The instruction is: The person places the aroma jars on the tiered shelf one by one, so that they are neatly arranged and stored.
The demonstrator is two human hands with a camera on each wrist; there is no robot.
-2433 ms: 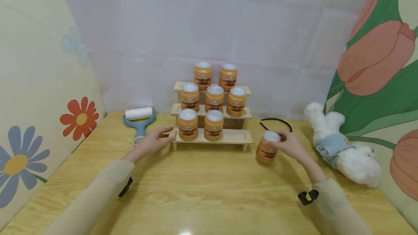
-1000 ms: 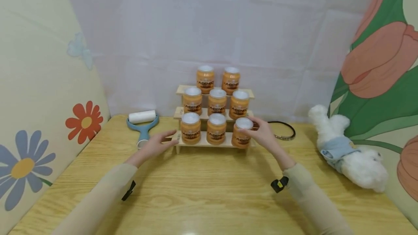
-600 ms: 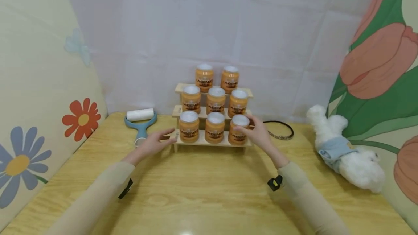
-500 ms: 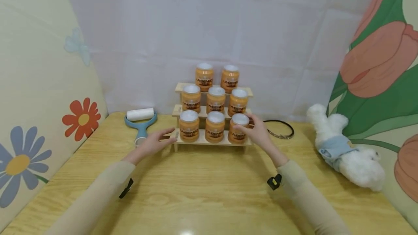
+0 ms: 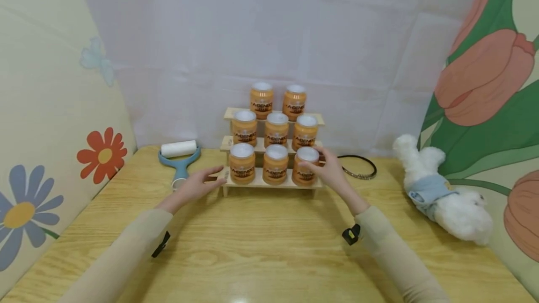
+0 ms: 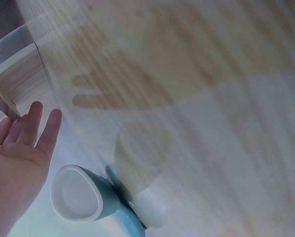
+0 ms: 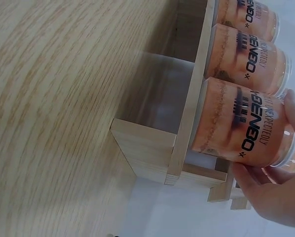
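Observation:
Orange jars with white lids stand upright on a three-step wooden rack: two on top, three in the middle, three at the bottom. At the bottom step's right end, my right hand grips a jar between thumb and fingers. In the right wrist view this jar sits on the step, its neighbour close beside it. My left hand is at the rack's left end, fingers extended; the left wrist view has its fingertips at the rack's edge.
A blue lint roller lies left of the rack, near my left hand. On the right are a black headband-like loop and a white plush toy in blue clothing. A white cloth hangs behind the wooden table.
My right hand has carried the jar from the table's right side onto the bottom step's right end. It has kept its grip there since. The left hand has stayed by the rack.

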